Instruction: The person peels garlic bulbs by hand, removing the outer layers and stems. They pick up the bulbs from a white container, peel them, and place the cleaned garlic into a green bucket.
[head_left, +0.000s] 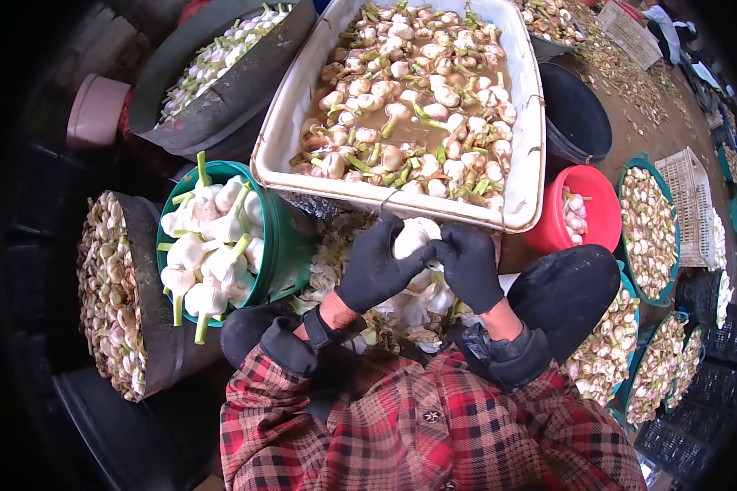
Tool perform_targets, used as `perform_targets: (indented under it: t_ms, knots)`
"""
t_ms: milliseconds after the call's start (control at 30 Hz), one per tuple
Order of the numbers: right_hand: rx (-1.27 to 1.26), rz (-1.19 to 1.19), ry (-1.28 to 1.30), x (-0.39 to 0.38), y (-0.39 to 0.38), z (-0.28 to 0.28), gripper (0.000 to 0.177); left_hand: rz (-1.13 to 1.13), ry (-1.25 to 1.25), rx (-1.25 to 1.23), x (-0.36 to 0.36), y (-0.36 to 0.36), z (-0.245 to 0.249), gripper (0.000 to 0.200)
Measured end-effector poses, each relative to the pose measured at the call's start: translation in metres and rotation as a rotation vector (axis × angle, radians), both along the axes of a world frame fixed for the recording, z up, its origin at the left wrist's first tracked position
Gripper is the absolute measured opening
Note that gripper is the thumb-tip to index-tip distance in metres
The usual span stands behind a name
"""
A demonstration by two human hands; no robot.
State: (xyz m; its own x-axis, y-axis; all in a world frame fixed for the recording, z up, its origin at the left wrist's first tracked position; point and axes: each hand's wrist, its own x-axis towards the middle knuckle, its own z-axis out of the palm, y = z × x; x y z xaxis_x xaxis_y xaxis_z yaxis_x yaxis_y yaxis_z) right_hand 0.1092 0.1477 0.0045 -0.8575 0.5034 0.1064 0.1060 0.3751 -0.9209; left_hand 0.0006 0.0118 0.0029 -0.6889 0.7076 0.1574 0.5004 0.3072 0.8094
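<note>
Both my hands wear black gloves and meet over a pile of white garlic skins (418, 307) between my knees. A white garlic bulb (412, 236) sits between them. My left hand (376, 266) wraps it from the left with the thumb over its lower side. My right hand (469, 263) grips it from the right. Just beyond the hands stands a big white tub (526, 176) of murky water full of soaking garlic.
A green bucket (282, 245) of peeled garlic with green stems stands at my left. A red bowl (594, 200) with a few bulbs is at my right, beside a black bucket (581, 114). Several tubs and crates of garlic ring the spot.
</note>
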Motion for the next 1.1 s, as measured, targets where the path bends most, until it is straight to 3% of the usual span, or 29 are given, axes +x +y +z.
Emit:
perform_targets:
  t_ms: [67,133,233,267,333,400,467,567,667,733,800,833,867,933,967,1000,1067,1100]
  knots:
    - [0.064,0.033,-0.008,0.002,0.004,0.0,0.008,-0.118,-0.199,0.092,-0.002,-0.003,-0.001,0.038]
    - [0.065,0.039,0.077,0.007,0.009,-0.002,0.008,-0.158,-0.243,0.127,-0.002,-0.005,0.001,0.036]
    - [0.025,0.026,-0.019,0.014,0.026,-0.001,0.008,-0.395,-0.361,0.176,0.002,-0.008,0.014,0.033]
    - [0.03,0.041,-0.045,0.016,0.03,-0.003,0.008,-0.44,-0.502,0.119,0.003,-0.008,0.025,0.031]
    - [0.092,0.042,-0.036,0.02,0.033,-0.004,0.008,-0.468,-0.301,0.159,0.003,-0.008,0.017,0.03]
    - [0.147,0.035,-0.022,0.022,0.03,-0.008,0.008,-0.524,-0.35,0.121,0.007,-0.009,0.018,0.034]
    - [0.336,0.007,0.006,0.022,0.025,-0.016,0.007,-0.525,-0.226,0.144,0.011,-0.007,0.026,0.058]
    - [0.393,-0.032,-0.077,0.033,0.038,-0.026,0.008,-0.639,-0.265,-0.034,0.007,-0.02,0.05,0.064]
    - [0.434,-0.032,-0.152,0.038,0.041,-0.029,0.009,-0.739,-0.318,-0.015,-0.01,-0.036,0.081,0.05]
    - [0.524,0.172,-0.171,0.037,0.035,-0.031,0.012,-0.64,-0.04,-0.011,-0.047,-0.046,0.11,0.045]
    - [0.456,0.428,-0.167,0.033,0.019,-0.012,0.013,-0.474,0.07,-0.003,-0.091,-0.048,0.154,0.047]
    - [0.429,0.5,-0.159,0.029,0.014,-0.007,0.014,-0.308,0.313,0.132,-0.121,-0.049,0.158,0.044]
    - [0.397,0.57,-0.158,0.026,0.009,-0.005,0.015,-0.288,0.05,0.322,-0.155,-0.045,0.171,0.044]
    - [0.391,0.616,-0.207,0.021,0.003,0.0,0.018,-0.019,1.046,0.035,-0.238,-0.047,0.208,0.042]
    - [0.42,0.709,-0.268,0.016,0.001,0.007,0.021,0.055,1.053,-0.219,-0.273,-0.055,0.217,0.046]
    - [0.449,0.797,-0.335,0.013,0.001,0.016,0.023,0.232,1.022,-0.448,-0.262,-0.049,0.236,0.08]
    - [0.607,0.889,-0.432,0.0,0.011,0.031,0.03,0.33,1.65,-0.548,-0.28,-0.058,0.224,0.063]
    - [0.575,0.895,-0.316,-0.006,0.02,0.034,0.032,0.253,1.486,-0.312,-0.283,-0.055,0.209,0.053]
